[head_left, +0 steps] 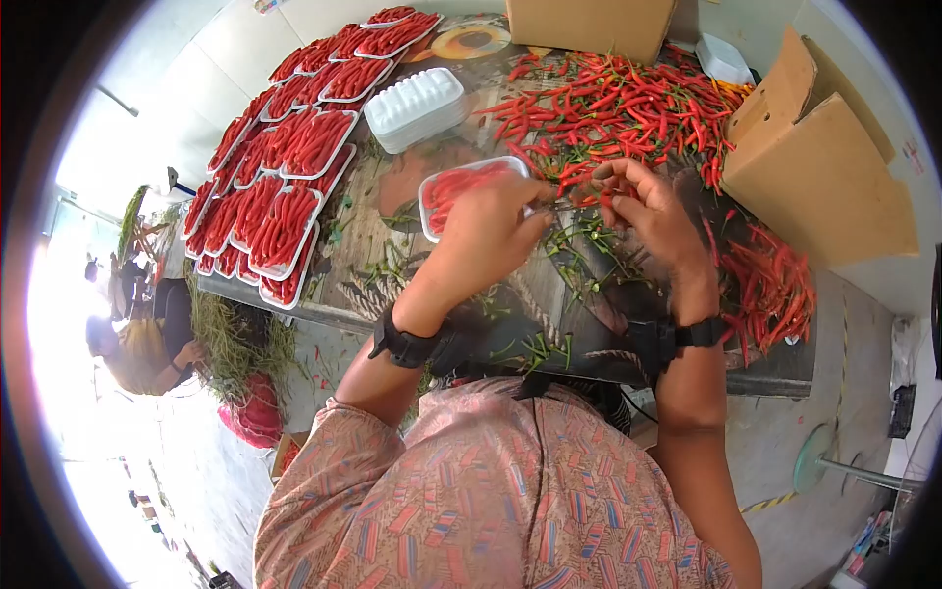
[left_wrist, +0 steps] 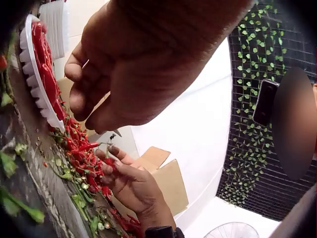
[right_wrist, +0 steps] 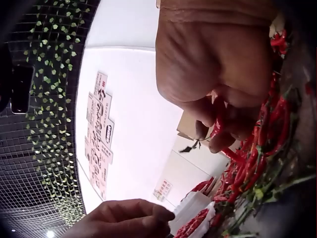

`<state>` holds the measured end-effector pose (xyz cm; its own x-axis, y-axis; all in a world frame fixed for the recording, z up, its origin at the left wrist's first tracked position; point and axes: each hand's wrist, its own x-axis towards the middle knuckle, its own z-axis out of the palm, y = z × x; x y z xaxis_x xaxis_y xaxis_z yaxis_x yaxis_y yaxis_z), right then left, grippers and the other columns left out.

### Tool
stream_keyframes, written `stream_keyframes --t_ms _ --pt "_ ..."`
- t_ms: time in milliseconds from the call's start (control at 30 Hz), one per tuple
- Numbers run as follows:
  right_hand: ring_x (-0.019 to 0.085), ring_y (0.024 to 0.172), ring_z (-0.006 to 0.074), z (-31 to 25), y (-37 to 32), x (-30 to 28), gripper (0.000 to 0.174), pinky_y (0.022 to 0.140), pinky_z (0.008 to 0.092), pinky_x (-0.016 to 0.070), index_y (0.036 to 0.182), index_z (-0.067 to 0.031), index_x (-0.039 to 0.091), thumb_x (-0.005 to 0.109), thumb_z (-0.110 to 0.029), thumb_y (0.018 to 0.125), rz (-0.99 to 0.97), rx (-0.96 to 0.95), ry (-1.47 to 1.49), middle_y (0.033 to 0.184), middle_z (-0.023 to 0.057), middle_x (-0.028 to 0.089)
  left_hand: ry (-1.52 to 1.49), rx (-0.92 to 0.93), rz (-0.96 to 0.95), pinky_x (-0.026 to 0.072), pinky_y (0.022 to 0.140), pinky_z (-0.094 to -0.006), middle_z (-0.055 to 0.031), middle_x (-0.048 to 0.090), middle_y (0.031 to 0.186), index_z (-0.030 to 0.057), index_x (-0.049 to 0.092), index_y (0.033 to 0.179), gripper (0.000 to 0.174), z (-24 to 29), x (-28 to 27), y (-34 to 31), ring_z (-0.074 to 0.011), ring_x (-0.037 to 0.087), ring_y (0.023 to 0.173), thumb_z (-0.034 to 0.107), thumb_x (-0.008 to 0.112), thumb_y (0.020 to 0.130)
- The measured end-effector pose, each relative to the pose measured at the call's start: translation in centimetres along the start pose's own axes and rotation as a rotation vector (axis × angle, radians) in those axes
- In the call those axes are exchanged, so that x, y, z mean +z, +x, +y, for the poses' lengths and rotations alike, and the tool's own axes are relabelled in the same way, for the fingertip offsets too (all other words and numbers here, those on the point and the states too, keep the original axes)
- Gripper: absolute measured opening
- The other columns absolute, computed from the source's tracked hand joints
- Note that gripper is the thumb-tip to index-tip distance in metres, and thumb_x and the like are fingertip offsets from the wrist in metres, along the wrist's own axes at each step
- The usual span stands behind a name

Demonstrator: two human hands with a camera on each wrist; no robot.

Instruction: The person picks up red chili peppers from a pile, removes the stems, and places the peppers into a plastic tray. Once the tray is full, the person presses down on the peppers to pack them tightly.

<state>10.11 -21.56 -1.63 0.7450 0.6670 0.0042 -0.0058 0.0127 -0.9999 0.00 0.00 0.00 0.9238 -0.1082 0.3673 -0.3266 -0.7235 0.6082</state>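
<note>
My right hand (head_left: 653, 216) grips a red chili pepper (right_wrist: 218, 119) in curled fingers over the work table. A thin stem with a dark withered bit (right_wrist: 190, 147) sticks out beside its fingertips. My left hand (head_left: 489, 231) hovers close by, its fingers loosely bent and the thumb tip near the forefinger; I see nothing held in it. Partly behind that hand is a white foam tray (head_left: 429, 232) of red chilies (head_left: 456, 187). Green stem pieces (head_left: 589, 250) lie scattered on the table below the hands.
Filled chili trays (head_left: 294, 196) are stacked at the left, with a pile of empty white trays (head_left: 417, 110) beside them. Loose chilies (head_left: 628, 108) spread at the back, and another heap (head_left: 770, 285) lies right. Cardboard boxes (head_left: 824, 177) edge the table. Another person (head_left: 147, 344) is at far left.
</note>
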Motion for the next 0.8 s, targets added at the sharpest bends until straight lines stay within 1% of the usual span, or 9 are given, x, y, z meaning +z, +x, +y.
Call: stream_keyframes --t_ms 67,100,167,267,367,500,600,667,800 --pt "0.055 0.081 0.0075 -0.3 -0.3 0.6 0.040 0.075 0.0246 0.0478 0.124 -0.0059 0.053 0.059 -0.003 0.084 -0.050 -0.005 -0.136 0.099 0.0017 0.064 -0.062 -0.006 0.051 0.0490 0.071 -0.0417 -0.0151 0.062 0.089 0.0034 0.068 0.100 0.022 0.4 0.6 0.5 -0.0345 0.063 0.082 0.010 0.068 0.079" --pt "0.055 0.081 0.0075 -0.3 -0.2 1.2 0.040 0.075 0.0246 0.0478 0.124 -0.0059 0.053 0.059 -0.003 0.084 -0.050 -0.007 -0.132 0.099 0.0017 0.064 -0.059 -0.006 0.049 0.0490 0.071 -0.0417 -0.0151 0.062 0.089 0.0034 0.068 0.100 0.022 0.3 0.7 0.7 -0.0345 0.063 0.082 0.010 0.068 0.079" --pt "0.051 0.077 0.0031 -0.4 -0.5 1.8 0.041 0.068 0.0194 0.0442 0.125 -0.0017 0.048 0.053 0.002 0.084 -0.041 -0.066 -0.238 0.096 -0.0004 0.056 -0.039 0.088 0.111 0.0491 0.070 -0.0425 -0.0145 0.061 0.087 0.0044 0.068 0.096 0.019 0.3 1.3 0.8 -0.0344 0.062 0.081 0.011 0.068 0.078" --pt "0.051 0.078 0.0024 -0.8 -0.6 1.8 0.042 0.068 0.0186 0.0436 0.125 -0.0022 0.048 0.054 0.004 0.084 -0.062 -0.089 -0.263 0.097 -0.0008 0.056 0.063 0.214 0.118 0.0493 0.068 -0.0434 -0.0140 0.060 0.085 0.0053 0.067 0.090 0.014 -0.5 2.3 1.1 -0.0340 0.062 0.079 0.014 0.068 0.079" --pt "0.058 0.087 0.0077 -0.7 -0.5 2.0 0.038 0.077 0.0249 0.0487 0.121 -0.0031 0.055 0.060 0.000 0.083 0.003 -0.144 -0.211 0.098 0.0019 0.063 0.099 0.209 0.070 0.0493 0.066 -0.0440 -0.0129 0.059 0.082 0.0059 0.065 0.085 0.013 -0.1 2.2 1.0 -0.0335 0.062 0.076 0.017 0.068 0.079" --pt "0.059 0.086 0.0086 -1.2 -0.6 2.7 0.037 0.078 0.0251 0.0500 0.120 -0.0021 0.055 0.061 0.000 0.083 0.009 -0.120 0.005 0.100 0.0032 0.064 0.120 0.202 0.100 0.0495 0.062 -0.0432 -0.0116 0.059 0.081 0.0060 0.063 0.081 0.014 0.5 2.4 0.8 -0.0329 0.062 0.072 0.019 0.068 0.079" --pt "0.061 0.084 0.0090 -1.0 -0.3 2.6 0.034 0.076 0.0249 0.0508 0.116 -0.0011 0.058 0.063 -0.001 0.083 0.036 -0.068 0.011 0.100 0.0035 0.063 0.155 0.117 0.065 0.0500 0.066 -0.0435 -0.0154 0.062 0.084 0.0059 0.066 0.088 0.012 0.8 2.3 0.9 -0.0354 0.062 0.076 0.015 0.063 0.082" --pt "0.056 0.073 0.0063 -1.1 -0.4 3.0 0.028 0.066 0.0222 0.0464 0.112 0.0014 0.059 0.067 -0.002 0.085 0.135 -0.021 0.119 0.094 0.0030 0.061 0.152 0.158 0.101 0.0492 0.062 -0.0439 -0.0151 0.062 0.081 0.0052 0.065 0.082 0.010 0.6 2.5 1.0 -0.0357 0.062 0.072 0.015 0.062 0.081" --pt "0.061 0.080 0.0069 -0.8 -0.4 2.3 0.025 0.068 0.0241 0.0485 0.105 0.0002 0.064 0.070 -0.003 0.081 0.190 0.020 -0.034 0.102 0.0025 0.062 0.207 0.183 0.222 0.0497 0.056 -0.0428 -0.0123 0.058 0.071 0.0043 0.060 0.069 0.014 1.1 2.9 1.3 -0.0329 0.062 0.063 0.016 0.063 0.075"
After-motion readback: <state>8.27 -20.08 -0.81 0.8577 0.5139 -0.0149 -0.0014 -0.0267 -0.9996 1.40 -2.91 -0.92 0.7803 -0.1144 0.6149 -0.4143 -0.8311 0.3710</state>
